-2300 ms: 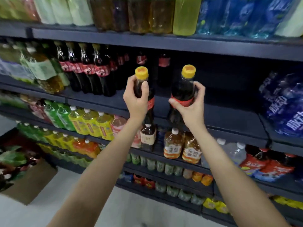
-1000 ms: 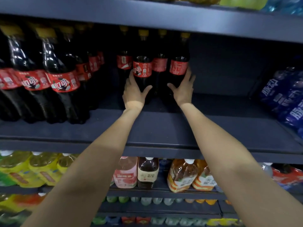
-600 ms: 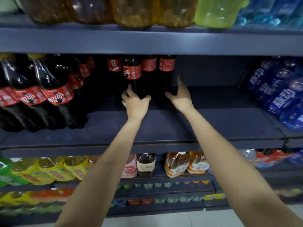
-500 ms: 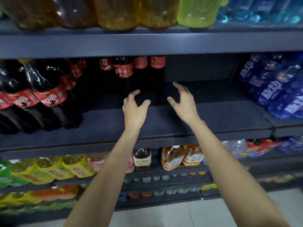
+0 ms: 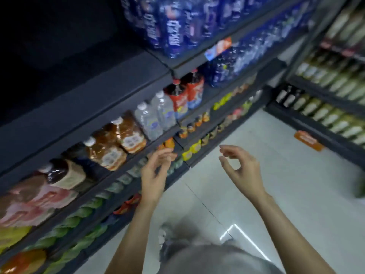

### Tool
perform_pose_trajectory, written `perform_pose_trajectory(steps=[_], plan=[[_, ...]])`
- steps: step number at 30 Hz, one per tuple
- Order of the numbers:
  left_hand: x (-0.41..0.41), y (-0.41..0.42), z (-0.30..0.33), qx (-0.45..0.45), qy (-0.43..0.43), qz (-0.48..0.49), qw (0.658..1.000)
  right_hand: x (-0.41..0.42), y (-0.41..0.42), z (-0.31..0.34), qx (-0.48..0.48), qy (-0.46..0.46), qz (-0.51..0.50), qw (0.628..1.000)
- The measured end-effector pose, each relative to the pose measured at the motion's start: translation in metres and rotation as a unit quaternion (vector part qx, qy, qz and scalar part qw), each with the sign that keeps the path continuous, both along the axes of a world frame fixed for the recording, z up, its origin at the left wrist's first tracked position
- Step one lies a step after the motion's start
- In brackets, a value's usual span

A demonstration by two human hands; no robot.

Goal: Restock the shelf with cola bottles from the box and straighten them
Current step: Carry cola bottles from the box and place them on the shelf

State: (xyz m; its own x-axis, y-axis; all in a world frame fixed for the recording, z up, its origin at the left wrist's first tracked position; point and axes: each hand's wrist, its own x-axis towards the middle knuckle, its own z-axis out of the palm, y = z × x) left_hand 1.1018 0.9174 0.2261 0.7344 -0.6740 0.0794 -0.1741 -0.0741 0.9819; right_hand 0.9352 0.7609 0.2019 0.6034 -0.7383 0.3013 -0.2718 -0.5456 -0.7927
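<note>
The view is tilted and blurred, looking down the aisle to the right. My left hand (image 5: 156,173) hangs in the air in front of the lower shelves, fingers loosely spread, holding nothing. My right hand (image 5: 240,171) floats over the pale floor, fingers loosely curved, also holding nothing. The dark shelf (image 5: 83,95) where the cola goes fills the upper left, and the part in view shows bare board. No yellow-capped cola bottle and no box is in view.
Blue bottles (image 5: 173,26) fill the upper right shelf. Below stand tea bottles (image 5: 118,141), clear water bottles (image 5: 156,115) and red-labelled bottles (image 5: 185,93). A second rack (image 5: 325,107) stands across the aisle on the right. Pale floor tiles (image 5: 276,204) lie between.
Both hands set the two cola bottles at the back of the shelf, let go and drew back. The view has swung right and down, away from the cola row.
</note>
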Motion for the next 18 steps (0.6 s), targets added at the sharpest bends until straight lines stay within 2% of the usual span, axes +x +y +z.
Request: perform_pose_trajectory(steps=[4,7,10,13,16,18], plan=[[-0.071,-0.082,-0.055,0.112,0.056,-0.074,0.989,-0.135,-0.055,-0.042,0.141,0.121,-0.087,0.979],[-0.114,-0.149,-0.112,0.233,0.106,-0.141,0.956,-0.221,-0.087,-0.069,0.251,0.167,-0.155,0.941],[-0.159,-0.213,-0.169,0.352,0.102,-0.22,0.904,-0.297,-0.111,-0.093,0.367,0.172,-0.248,0.88],[-0.213,-0.276,-0.191,0.449,0.077,-0.315,0.832,-0.364,-0.135,-0.117,0.44,0.174,-0.33,0.817],[-0.268,-0.344,-0.21,0.506,0.031,-0.379,0.774,-0.425,-0.16,-0.137,0.49,0.204,-0.384,0.755],[-0.31,-0.393,-0.223,0.511,-0.006,-0.409,0.756,-0.461,-0.179,-0.148,0.505,0.196,-0.425,0.725]])
